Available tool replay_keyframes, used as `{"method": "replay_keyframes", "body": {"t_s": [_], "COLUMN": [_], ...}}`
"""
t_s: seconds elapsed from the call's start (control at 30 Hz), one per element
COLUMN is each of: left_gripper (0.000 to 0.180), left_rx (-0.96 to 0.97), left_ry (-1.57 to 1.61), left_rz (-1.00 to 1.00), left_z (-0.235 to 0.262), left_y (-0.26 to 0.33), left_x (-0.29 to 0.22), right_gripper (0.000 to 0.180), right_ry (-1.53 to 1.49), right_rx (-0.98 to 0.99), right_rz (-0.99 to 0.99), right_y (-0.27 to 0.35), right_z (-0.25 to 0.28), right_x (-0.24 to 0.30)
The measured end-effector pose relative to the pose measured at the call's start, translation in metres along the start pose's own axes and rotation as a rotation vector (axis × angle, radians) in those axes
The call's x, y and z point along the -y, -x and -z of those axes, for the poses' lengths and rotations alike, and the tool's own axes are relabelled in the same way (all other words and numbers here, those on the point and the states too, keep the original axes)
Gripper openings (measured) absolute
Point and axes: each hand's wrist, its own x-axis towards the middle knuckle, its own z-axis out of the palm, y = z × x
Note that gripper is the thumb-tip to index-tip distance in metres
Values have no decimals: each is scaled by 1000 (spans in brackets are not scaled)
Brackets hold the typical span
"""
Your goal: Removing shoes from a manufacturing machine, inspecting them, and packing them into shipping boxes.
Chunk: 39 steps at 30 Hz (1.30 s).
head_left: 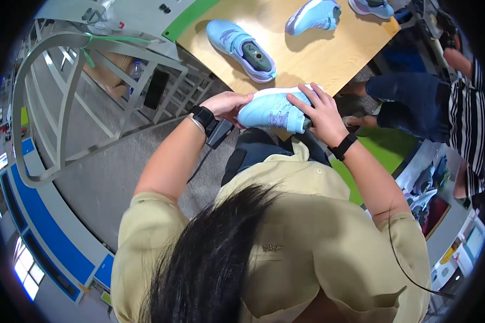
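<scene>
I hold a light blue sneaker point(272, 110) with a white sole between both hands, just off the near edge of a wooden table point(328, 59). My left hand point(229, 104) grips its toe end, and a black band with a small device sits on that wrist. My right hand point(320, 110) wraps over the heel end, fingers spread across the upper. A second light blue sneaker point(242, 48) lies on the table beyond, opening up. Another pale blue shoe point(315, 15) rests farther back.
A purple-soled shoe point(372, 7) lies at the table's far edge. Another person point(442, 102) in dark shorts and a striped top sits to the right. A grey metal frame point(86, 81) stands on the left over grey floor, with a green mat point(382, 145) below right.
</scene>
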Motion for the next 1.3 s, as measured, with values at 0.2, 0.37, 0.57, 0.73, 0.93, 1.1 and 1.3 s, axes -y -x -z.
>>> {"method": "replay_keyframes", "body": {"t_s": [0.2,0.37,0.57,0.73,0.93,1.1,1.3], "left_gripper": [39,31,30,49,64,61,66], "left_rx": [-47,-32,128,127,-141,-103,6], "left_ry": [136,-134,-195,-102,100,441,753], "left_rz": [13,-127,-44,-165,-523,-475,-545], "left_z": [4,3,6,-1,-62,-121,-199], "left_y": [-6,-4,2,16,-5,20,-29], "left_x": [8,-13,-29,-4,50,91,126], "right_gripper": [98,84,87,89,81,71,73], "right_ry": [-53,-33,-3,-58,-126,-201,-316], "right_rx": [17,-40,-94,-112,-121,90,296], "right_rz": [22,13,37,-9,-18,118,195], "right_y": [-6,-7,-1,5,14,57,89], "right_z": [1,1,-9,-10,-14,29,18], "right_x": [-3,0,0,-1,-8,-5,-52]}}
